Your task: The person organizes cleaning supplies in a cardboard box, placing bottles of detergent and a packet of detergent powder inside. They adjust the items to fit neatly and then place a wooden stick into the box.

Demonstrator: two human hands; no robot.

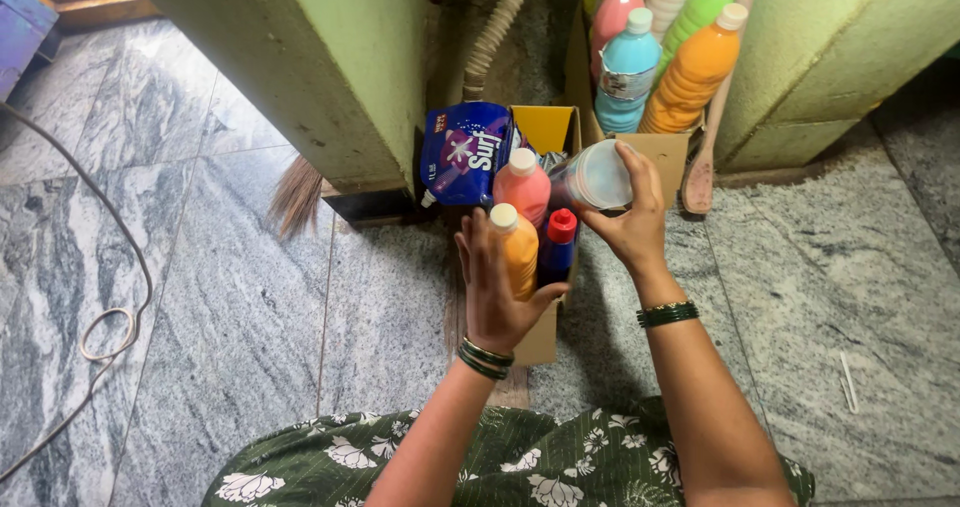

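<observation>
Orange bottle with a white cap, upright at the near end of a small cardboard box on the stone floor, cupped by the left hand.

From the left: a broom head and a cord lie on the floor, then a blue detergent pouch leans at the box's far end. The left hand is spread wide, its palm against the orange bottle, not closed round it. Just beside stand a pink bottle and a blue bottle with a red cap. The right hand grips a pale plastic jar, tilted on its side above the box. A judgement: with 3 bottles packed tight, lowering the jar could knock one over, and the loose left hold might not stop it. A second box of coloured bottles stands behind.
</observation>
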